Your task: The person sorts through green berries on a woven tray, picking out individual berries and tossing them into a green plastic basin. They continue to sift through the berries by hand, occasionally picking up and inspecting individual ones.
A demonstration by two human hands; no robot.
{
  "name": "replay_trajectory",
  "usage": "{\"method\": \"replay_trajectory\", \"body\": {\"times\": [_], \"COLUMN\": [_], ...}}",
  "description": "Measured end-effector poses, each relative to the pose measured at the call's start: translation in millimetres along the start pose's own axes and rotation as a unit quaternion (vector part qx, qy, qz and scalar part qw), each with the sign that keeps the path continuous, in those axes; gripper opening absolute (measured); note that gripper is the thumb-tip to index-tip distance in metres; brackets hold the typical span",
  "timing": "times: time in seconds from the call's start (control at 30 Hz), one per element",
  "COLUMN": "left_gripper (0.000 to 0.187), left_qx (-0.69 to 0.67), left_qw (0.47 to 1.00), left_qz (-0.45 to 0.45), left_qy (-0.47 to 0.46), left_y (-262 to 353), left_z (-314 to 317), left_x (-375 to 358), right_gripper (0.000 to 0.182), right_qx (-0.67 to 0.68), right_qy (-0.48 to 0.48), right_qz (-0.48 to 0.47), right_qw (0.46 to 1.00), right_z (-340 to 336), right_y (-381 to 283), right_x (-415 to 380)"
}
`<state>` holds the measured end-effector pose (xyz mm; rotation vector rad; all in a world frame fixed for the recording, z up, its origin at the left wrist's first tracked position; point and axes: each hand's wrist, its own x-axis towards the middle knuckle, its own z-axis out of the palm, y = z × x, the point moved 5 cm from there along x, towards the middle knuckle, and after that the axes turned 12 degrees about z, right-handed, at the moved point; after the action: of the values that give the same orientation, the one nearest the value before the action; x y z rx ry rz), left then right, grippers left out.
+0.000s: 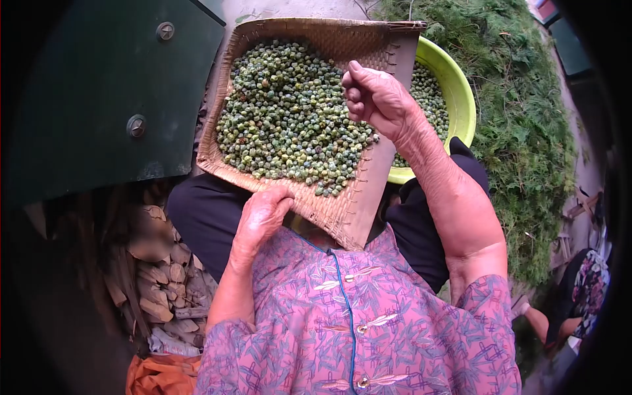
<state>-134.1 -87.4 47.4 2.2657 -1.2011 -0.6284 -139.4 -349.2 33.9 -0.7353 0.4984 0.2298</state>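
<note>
A woven winnowing basket [329,214] lies across my lap, with a flat strip along its right side. Small round green seed pods or berries [289,112], some yellowish or brown, fill much of it. My left hand [262,214] is closed on the basket's near rim, its fingertips partly hidden. Above the basket's right part, my right hand [375,99] is raised with its fingers curled in a pinch; anything inside them is hidden. Under the basket's right side stands a yellow-green basin [464,99] holding more of the same green pods [428,99].
Cut green foliage [526,131] is spread over the ground on the right. A dark green metal door or panel [85,99] stands at the left, above stacked firewood [164,283]. Orange cloth [161,375] lies at lower left. Another person [586,289] is partly visible at far right.
</note>
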Motion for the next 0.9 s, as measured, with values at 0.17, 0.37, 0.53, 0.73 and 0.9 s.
{"method": "replay_trajectory", "body": {"times": [0.17, 0.37, 0.53, 0.73, 0.9], "left_gripper": [0.014, 0.02, 0.025, 0.025, 0.023], "left_qx": [-0.256, -0.685, -0.814, -0.864, -0.867], "left_qw": [0.961, 0.702, 0.545, 0.475, 0.465], "left_qz": [-0.062, -0.095, -0.101, -0.06, -0.051], "left_qy": [0.078, 0.171, 0.174, 0.155, 0.172], "left_y": [-4, 13, 17, 16, 4], "left_z": [6, 8, 14, 14, 14], "left_x": [13, 36, 47, 44, 31], "right_gripper": [0.033, 0.032, 0.033, 0.034, 0.033], "right_qx": [0.136, 0.18, 0.21, 0.213, 0.212], "right_qy": [-0.056, -0.058, -0.039, -0.039, 0.001], "right_qz": [0.027, 0.029, 0.022, 0.02, 0.006], "right_qw": [0.989, 0.982, 0.977, 0.976, 0.977], "right_z": [14, 17, 11, 7, 21], "right_y": [4, 9, 15, 32, 47], "right_x": [-6, -7, -6, -3, -3]}}
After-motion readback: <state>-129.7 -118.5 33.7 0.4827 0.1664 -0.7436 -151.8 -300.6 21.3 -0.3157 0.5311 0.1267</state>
